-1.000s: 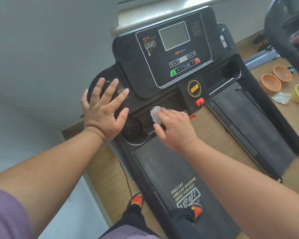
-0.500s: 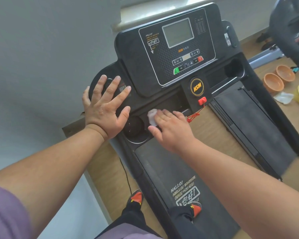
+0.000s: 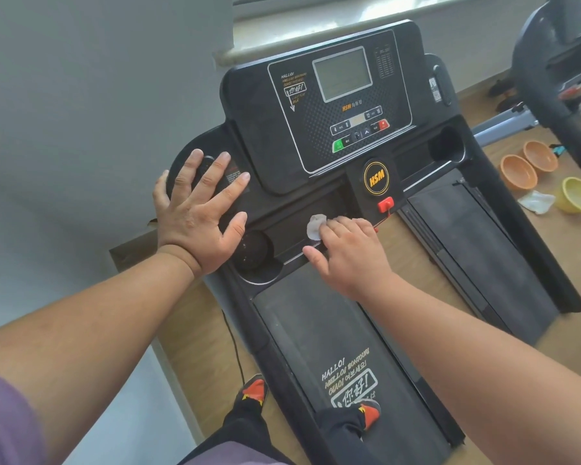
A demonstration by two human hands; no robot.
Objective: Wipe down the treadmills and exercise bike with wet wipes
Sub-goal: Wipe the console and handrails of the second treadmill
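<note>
1. On the black treadmill (image 3: 319,105) console, below the display, a white wet wipe (image 3: 315,226) is pressed against the shallow tray by the right hand (image 3: 351,253), its fingers curled together over the wipe.
2. Left of it, the left hand (image 3: 198,213) is laid flat, fingers spread.
3. Far right on the floor, two orange bowls (image 3: 530,164) and a yellow bowl (image 3: 579,199) are seen.

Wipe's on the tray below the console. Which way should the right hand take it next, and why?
Probably slide the wet wipe left along the tray toward the round cup holder. The right hand presses it mid-tray, just left of the red safety key, while the left hand lies flat on the treadmill's left console wing, bracing. The stretch up to the holder lies directly beside the wipe.
</note>
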